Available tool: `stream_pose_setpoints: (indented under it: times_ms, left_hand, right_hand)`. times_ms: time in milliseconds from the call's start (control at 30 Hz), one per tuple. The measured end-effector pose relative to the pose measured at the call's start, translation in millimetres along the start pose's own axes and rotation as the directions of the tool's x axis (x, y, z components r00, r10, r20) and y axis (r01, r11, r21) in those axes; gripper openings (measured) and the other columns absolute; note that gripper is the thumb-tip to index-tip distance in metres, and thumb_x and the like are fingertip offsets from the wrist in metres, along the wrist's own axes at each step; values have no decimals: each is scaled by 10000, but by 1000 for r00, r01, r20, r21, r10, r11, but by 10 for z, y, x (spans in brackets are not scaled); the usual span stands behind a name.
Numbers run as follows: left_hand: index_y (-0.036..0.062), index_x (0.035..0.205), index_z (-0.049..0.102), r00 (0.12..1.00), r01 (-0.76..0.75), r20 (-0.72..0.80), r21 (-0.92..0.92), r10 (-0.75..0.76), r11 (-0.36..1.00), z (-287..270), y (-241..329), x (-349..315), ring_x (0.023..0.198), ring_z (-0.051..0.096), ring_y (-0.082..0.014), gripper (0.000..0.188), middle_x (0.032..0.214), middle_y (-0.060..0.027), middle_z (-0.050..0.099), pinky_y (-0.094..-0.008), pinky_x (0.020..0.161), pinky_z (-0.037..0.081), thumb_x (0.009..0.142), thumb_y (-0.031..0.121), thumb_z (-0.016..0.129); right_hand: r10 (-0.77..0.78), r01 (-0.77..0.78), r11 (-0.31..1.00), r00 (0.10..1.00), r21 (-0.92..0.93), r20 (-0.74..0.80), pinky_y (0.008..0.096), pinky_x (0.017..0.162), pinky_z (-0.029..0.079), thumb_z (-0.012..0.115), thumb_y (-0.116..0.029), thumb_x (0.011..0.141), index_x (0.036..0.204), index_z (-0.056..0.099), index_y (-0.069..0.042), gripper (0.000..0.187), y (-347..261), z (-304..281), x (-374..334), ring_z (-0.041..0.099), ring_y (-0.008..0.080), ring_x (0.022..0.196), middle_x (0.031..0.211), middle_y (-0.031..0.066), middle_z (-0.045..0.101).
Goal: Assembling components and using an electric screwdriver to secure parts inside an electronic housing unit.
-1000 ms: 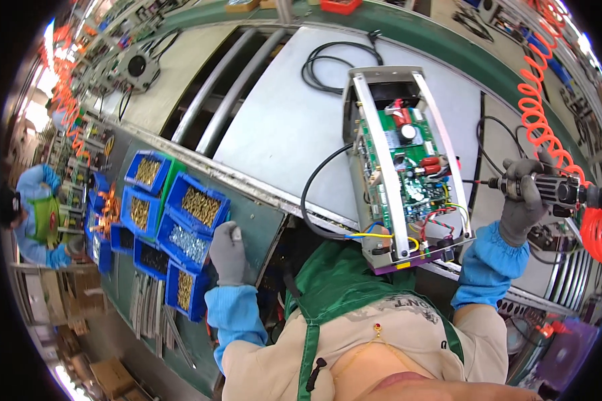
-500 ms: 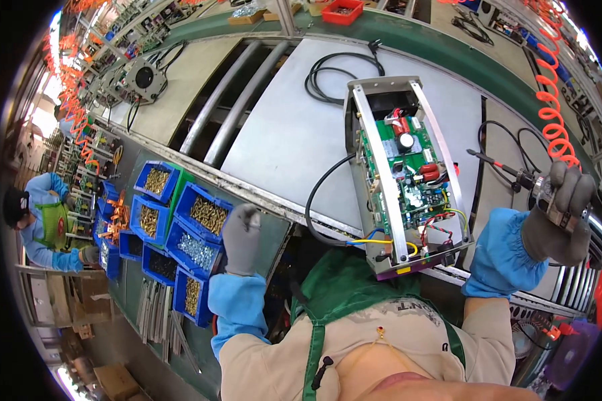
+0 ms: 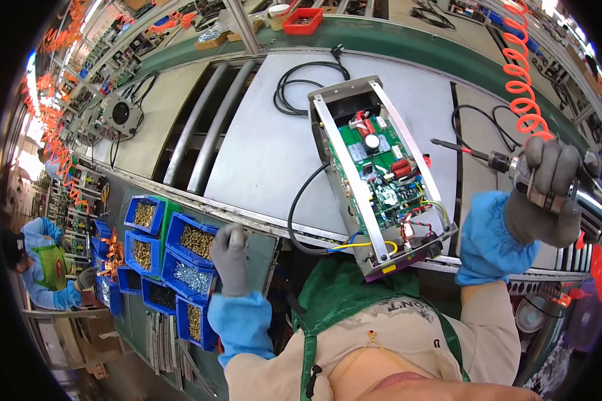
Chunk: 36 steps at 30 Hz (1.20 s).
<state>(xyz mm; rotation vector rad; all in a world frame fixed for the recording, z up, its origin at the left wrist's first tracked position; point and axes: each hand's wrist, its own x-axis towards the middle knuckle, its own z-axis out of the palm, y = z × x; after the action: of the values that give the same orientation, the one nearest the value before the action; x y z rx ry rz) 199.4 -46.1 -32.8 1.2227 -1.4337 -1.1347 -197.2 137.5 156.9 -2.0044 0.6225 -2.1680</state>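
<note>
Raised at the right, my right hand [image 3: 547, 194] wraps its gloved fingers round a pistol-shaped air screwdriver [image 3: 499, 162]. Its bit points left toward an open metal chassis [image 3: 344, 137], without touching it. Inside the chassis lies a green circuit board [image 3: 376, 162] with red and black parts, and two silver bars run along its top. My left hand [image 3: 230, 260], in a grey glove, is beside the blue bins, its fingers closed; what they hold, if anything, is too small to make out. The nearest blue bin [image 3: 192, 235] contains brass-coloured screws; another bin [image 3: 191, 274] contains silvery small parts.
An orange coiled hose [image 3: 520, 87] hangs above my right hand. A black cable [image 3: 281, 100] lies coiled on the pale work board [image 3: 247, 154], near conveyor rollers [image 3: 211, 127]. Metal strips [image 3: 164, 341] rest below the bins. A co-worker [image 3: 43, 260] is at far left.
The whole view has shifted a little. My closed left hand stays beside the bins and my right hand still grips the screwdriver, its bit now pointing more nearly level toward the chassis.
</note>
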Motion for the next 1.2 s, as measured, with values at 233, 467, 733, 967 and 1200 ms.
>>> stream_pose_setpoints:
  times_ms: [233,467,733,967,1200]
  left_hand:
    - [-35,1069,575,788,314,615,-448,33,837,1302,1394,158,636,417,-69,400,791,-33,524,-187,552,348,937,341,612]
    - [48,900,597,757,330,652,-445,49,833,1554,1521,23,490,411,-39,451,614,17,534,-174,406,293,900,499,605]
    - [30,903,638,801,22,540,-459,259,888,1622,1506,13,552,491,-27,438,661,-4,596,-169,481,362,908,467,619]
    - [-2,901,666,752,-84,553,-458,358,885,1741,1484,119,647,555,-63,388,724,-18,628,-208,596,444,944,378,598]
    - [-51,1243,543,651,-501,479,-311,589,807,1932,1724,936,992,618,-230,463,1102,-166,641,-325,898,482,904,256,612]
  right_hand:
    - [61,46,885,975,462,-215,292,685,285,619,-264,823,1354,422,-60,603,172,408,156,405,53,598,654,-101,366]
    - [84,13,834,985,551,-151,282,727,362,637,-162,759,1251,487,12,543,234,486,229,451,50,596,695,-69,439]
    - [67,-12,849,994,529,-84,283,717,315,636,-172,778,1269,472,-16,541,267,465,218,441,64,606,695,-58,432]
    - [91,6,890,978,457,-189,319,752,341,576,-220,838,1354,413,-38,571,236,414,203,416,72,584,669,-67,399]
    - [45,116,880,945,460,-324,338,831,391,604,-237,826,1336,448,-17,577,262,43,268,417,81,643,703,-55,378]
